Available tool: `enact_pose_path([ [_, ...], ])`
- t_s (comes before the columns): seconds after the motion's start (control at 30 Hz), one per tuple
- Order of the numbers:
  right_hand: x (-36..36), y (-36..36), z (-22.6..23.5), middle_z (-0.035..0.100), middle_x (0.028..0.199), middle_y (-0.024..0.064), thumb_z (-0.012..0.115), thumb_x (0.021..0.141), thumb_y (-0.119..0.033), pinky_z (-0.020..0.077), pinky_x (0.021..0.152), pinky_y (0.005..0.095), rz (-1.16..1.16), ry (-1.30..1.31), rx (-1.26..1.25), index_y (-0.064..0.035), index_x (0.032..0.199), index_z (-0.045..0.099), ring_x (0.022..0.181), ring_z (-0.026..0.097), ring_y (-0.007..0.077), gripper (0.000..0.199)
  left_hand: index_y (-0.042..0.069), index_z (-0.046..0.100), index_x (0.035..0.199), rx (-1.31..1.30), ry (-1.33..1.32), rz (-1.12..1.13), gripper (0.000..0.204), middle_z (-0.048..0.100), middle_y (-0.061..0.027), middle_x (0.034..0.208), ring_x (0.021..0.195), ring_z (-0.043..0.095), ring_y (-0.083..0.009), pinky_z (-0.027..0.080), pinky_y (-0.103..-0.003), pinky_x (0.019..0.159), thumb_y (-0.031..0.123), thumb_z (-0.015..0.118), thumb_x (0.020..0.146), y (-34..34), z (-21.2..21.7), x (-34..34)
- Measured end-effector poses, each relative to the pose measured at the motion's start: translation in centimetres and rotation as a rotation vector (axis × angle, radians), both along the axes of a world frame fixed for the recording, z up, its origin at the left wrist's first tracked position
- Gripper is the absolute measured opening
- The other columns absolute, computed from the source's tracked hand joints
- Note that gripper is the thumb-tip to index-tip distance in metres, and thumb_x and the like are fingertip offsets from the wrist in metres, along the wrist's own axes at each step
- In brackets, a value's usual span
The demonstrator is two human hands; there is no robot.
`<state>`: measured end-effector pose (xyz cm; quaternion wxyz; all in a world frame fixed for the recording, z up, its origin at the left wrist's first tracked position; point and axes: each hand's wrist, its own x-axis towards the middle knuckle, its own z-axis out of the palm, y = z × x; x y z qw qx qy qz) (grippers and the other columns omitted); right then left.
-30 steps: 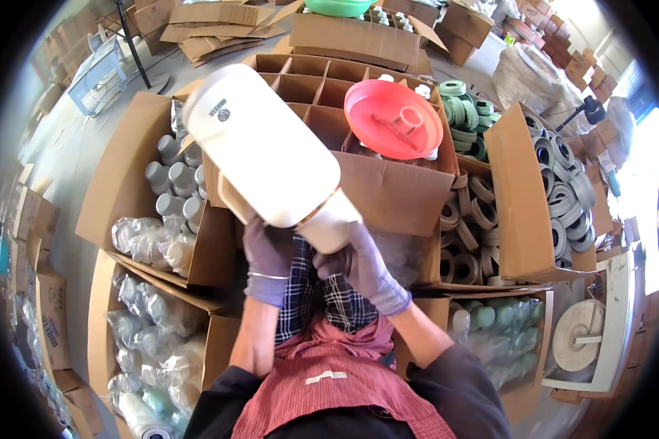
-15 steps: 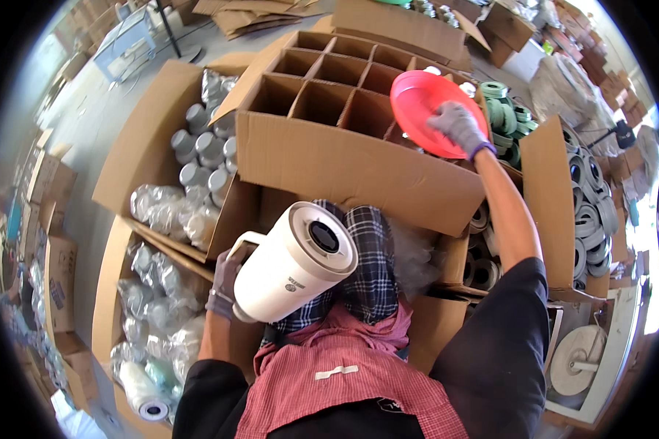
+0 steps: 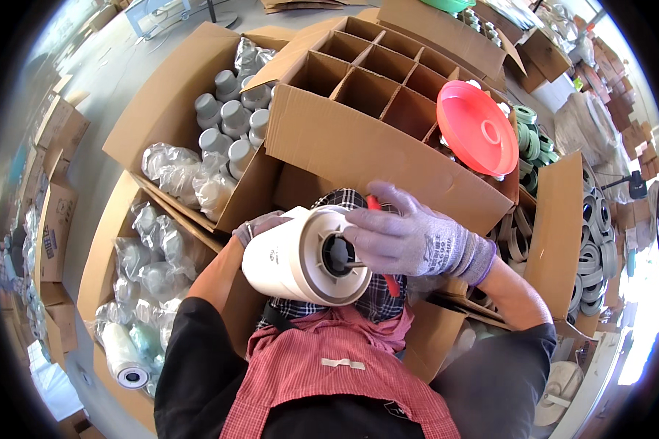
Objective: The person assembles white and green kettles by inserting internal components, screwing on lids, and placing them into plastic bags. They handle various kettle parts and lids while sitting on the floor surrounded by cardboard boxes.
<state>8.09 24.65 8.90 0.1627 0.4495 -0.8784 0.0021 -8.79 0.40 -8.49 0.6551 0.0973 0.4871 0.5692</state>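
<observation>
A white insulated jug (image 3: 282, 256) lies tilted over my lap, its round underside turned toward the right. My left hand (image 3: 260, 225), in a grey glove, is closed around the jug's handle side; the fingers are partly hidden. In front of the base, my gloved right hand (image 3: 425, 238) grips a red T-shaped tool handle (image 3: 392, 284). A thin metal shaft (image 3: 354, 265) runs from it toward the dark recess (image 3: 337, 254) in the middle of the base. Whether its tip touches the inside is hidden.
Ahead stands a divided carton (image 3: 359, 121), with a red plastic dish (image 3: 465, 124) on its right corner. Grey cups (image 3: 234, 117) fill a box at left, above bagged clear parts (image 3: 161, 274). Green rings (image 3: 538, 139) and grey rings (image 3: 593, 241) lie in boxes at right.
My right hand has come back from the red dish to the jug's base, now with the red-handled tool. The jug has tipped further over, its base facing right.
</observation>
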Motion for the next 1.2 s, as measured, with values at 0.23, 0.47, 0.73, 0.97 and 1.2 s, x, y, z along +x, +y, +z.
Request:
enact_pose_path([
  [0.23,-0.7,-1.4,-0.3,0.055,0.123,0.0148,0.063,0.072,-0.017,0.0393,0.113,0.0557,0.246,-0.114,0.085,-0.0079,0.092,0.064,0.118,0.055,0.0288,0.021,0.002,0.07,0.103,-0.08,0.05,-0.075,0.025,0.071,-0.0069,0.095,0.077,0.069,-0.014,0.055,-0.027,0.067,0.023,0.057,0.097,0.0,0.0,-0.1],
  [0.47,2.3,-1.3,-3.5,0.061,0.086,0.0098,0.064,0.071,-0.017,0.0495,0.08,0.0404,-0.164,-0.278,-0.164,-0.0037,0.082,0.059,0.079,0.062,0.0256,0.018,0.003,0.07,0.096,-0.038,0.616,-0.108,0.021,0.07,-0.0032,0.088,0.073,0.065,-0.0117,0.052,-0.026,0.065,0.02,0.058,0.095,-2.8,-1.2,0.0],
  [0.73,6.1,-3.7,-8.8,0.061,0.076,0.0201,0.066,0.083,-0.012,0.048,0.059,0.0438,-0.947,-0.571,-0.898,-0.002,0.085,0.058,0.067,0.062,0.039,0.013,-0.001,0.07,0.087,-0.084,0.641,0.269,0.022,0.07,-0.0033,0.081,0.074,0.064,-0.0099,0.052,-0.025,0.066,0.015,0.058,0.095,-5.2,1.4,2.7],
  [0.97,7.9,-2.8,-9.8,0.062,0.074,0.0193,0.063,0.088,-0.012,0.0483,0.06,0.0413,-1.079,-0.931,-1.161,0.0018,0.084,0.06,0.065,0.06,0.0369,0.015,0.001,0.068,0.095,0.073,1.497,0.385,0.014,0.071,-0.0154,0.086,0.084,0.071,-0.0285,0.054,-0.034,0.074,0.01,0.061,0.088,-3.3,6.4,0.2],
  [1.2,6.2,7.5,1.8,0.056,0.091,0.0165,0.066,0.087,-0.01,0.0479,0.07,0.0395,-1.296,0.019,-0.629,-0.0019,0.094,0.055,0.079,0.057,0.0322,0.015,0.005,0.069,0.094,0.619,1.703,0.024,0.016,0.071,-0.0096,0.093,0.092,0.069,-0.03,0.054,-0.039,0.089,0.008,0.067,0.079,1.5,9.8,-3.0],
])
